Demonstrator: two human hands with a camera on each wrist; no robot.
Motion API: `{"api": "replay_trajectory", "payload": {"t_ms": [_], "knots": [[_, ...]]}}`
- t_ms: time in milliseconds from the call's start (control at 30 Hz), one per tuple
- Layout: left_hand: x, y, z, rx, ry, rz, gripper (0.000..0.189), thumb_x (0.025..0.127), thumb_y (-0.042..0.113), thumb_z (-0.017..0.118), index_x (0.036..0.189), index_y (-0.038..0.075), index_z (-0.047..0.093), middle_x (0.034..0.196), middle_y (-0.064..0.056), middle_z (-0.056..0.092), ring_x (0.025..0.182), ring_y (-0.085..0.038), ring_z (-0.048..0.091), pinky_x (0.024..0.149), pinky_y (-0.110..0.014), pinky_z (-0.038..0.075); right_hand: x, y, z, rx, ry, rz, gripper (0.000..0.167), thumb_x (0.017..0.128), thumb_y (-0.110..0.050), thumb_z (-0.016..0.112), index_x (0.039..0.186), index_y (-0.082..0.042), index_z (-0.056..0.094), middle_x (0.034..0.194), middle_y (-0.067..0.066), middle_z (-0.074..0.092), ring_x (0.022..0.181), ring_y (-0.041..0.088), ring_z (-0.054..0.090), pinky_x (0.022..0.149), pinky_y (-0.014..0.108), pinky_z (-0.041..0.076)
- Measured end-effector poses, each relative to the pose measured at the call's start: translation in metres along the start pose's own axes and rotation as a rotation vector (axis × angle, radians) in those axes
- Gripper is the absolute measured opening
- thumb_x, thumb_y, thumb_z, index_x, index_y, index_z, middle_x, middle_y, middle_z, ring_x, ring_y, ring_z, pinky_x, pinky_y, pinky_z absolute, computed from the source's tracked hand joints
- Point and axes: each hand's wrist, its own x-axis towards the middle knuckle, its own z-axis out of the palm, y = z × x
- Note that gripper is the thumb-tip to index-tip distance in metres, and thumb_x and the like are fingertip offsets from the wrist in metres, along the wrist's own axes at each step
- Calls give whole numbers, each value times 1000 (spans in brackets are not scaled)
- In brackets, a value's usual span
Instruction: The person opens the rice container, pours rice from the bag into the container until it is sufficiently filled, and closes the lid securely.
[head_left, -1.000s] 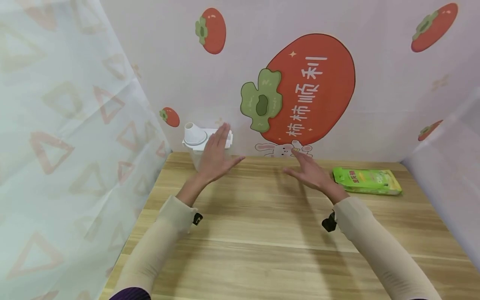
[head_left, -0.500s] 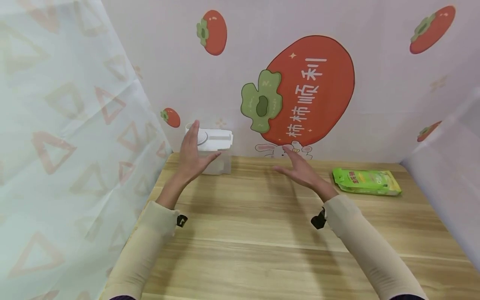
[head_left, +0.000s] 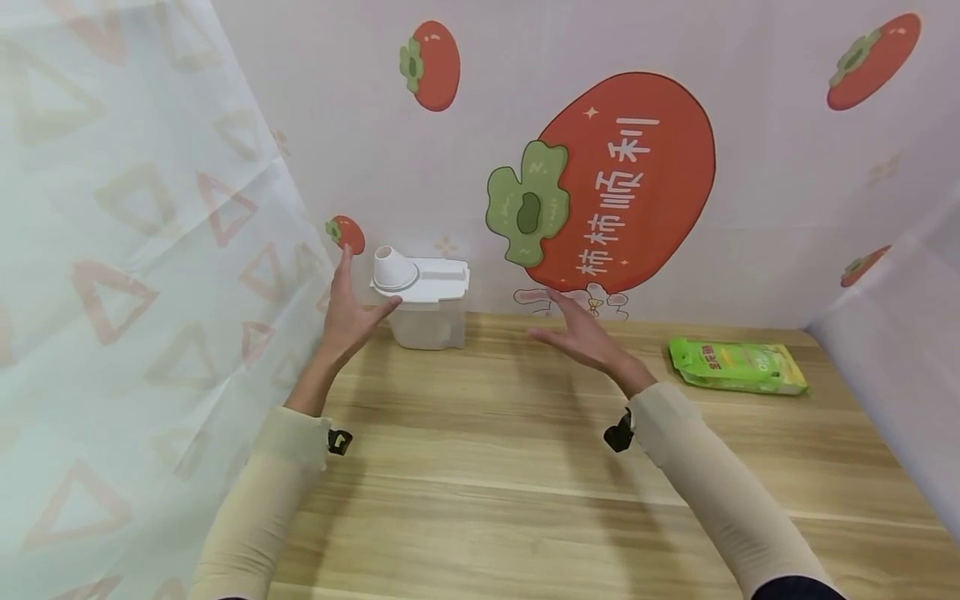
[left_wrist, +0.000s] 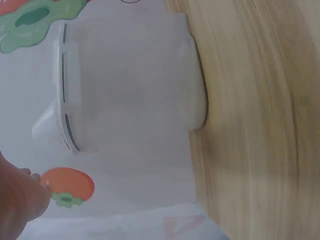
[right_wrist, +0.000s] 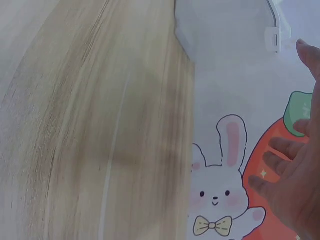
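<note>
A clear plastic storage container (head_left: 429,327) with a white lid (head_left: 441,280) and a cone-shaped spout stands upright against the back wall, left of centre. My left hand (head_left: 348,315) is raised at its left side, fingers straight and thumb spread toward the lid's front corner. To the container's right, my right hand (head_left: 585,335) hovers with its fingers extended and holds nothing. In the left wrist view the container (left_wrist: 130,80) appears turned sideways, with part of the left hand (left_wrist: 20,200) at the lower left. The right wrist view shows the spread fingers of the right hand (right_wrist: 295,175).
A green packet (head_left: 738,365) lies on the wooden table (head_left: 480,467) near the back right. Patterned sheets with red fruit and a rabbit cover the back wall (head_left: 772,200); another patterned sheet (head_left: 150,275) stands along the left side.
My left hand has moved left, from in front of the container to its left side, uncovering the lid and spout. The right hand has shifted left. The container and packet stay in place.
</note>
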Motion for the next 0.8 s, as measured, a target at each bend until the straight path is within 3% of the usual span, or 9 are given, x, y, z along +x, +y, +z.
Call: {"api": "replay_trajectory", "payload": {"t_ms": [233, 533, 667, 800], "knots": [[3, -16, -6, -142, -53, -100, 116, 91, 26, 84, 172, 14, 2, 179, -7, 8, 164, -23, 7, 133, -53, 9, 10, -9, 6, 33, -12, -20, 98, 96, -55, 71, 171, -15, 21, 175, 8, 26, 160, 35, 25, 126, 65, 25], [9, -34, -10, -141, -162, -199, 120, 91, 34, 83, 171, 21, -5, 179, -7, 4, 165, -25, 6, 132, -54, 10, 26, -24, 21, 93, -34, -22, 98, 96, -53, 72, 169, -9, 23, 171, 16, 33, 159, 35, 28, 127, 61, 25], [11, -34, -9, -161, -222, -248, 120, 93, 31, 82, 171, 19, -9, 179, -8, 2, 165, -26, 3, 133, -53, 8, 31, -30, 31, 127, -44, -18, 99, 97, -49, 73, 169, -7, 21, 173, 15, 30, 160, 33, 26, 129, 57, 24], [8, -21, -11, -177, -248, -271, 118, 94, 27, 80, 170, 12, -8, 178, -13, 1, 165, -29, 2, 133, -54, 8, 36, -37, 39, 155, -45, -23, 99, 97, -47, 74, 169, -7, 19, 175, 13, 25, 161, 32, 23, 130, 56, 22]]}}
